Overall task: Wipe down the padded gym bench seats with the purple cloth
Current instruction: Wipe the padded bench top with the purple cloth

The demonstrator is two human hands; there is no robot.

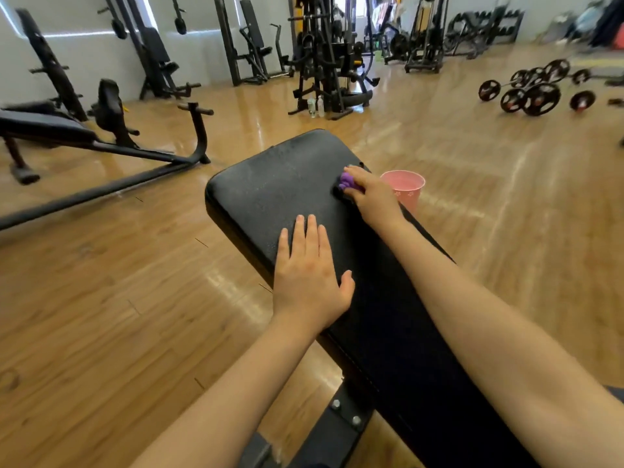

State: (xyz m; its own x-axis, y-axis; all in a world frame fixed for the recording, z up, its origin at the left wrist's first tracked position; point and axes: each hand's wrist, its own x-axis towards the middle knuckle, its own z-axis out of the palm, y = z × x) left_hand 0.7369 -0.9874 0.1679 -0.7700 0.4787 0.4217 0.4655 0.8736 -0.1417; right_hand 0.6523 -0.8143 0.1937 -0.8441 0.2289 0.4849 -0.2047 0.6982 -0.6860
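Cloth sits bunched in the right hand on the counter, while the left hand presses flat, fingers straight.

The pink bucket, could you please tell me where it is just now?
In the head view, the pink plastic bucket stands on the wooden floor right of the black padded bench, just beyond the right hand.

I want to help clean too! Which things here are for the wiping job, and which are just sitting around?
For the job: purple cloth in the right hand; black padded bench; left hand resting flat on it.

Just sitting around: pink bucket, barbell weights, bottles, other gym machines.
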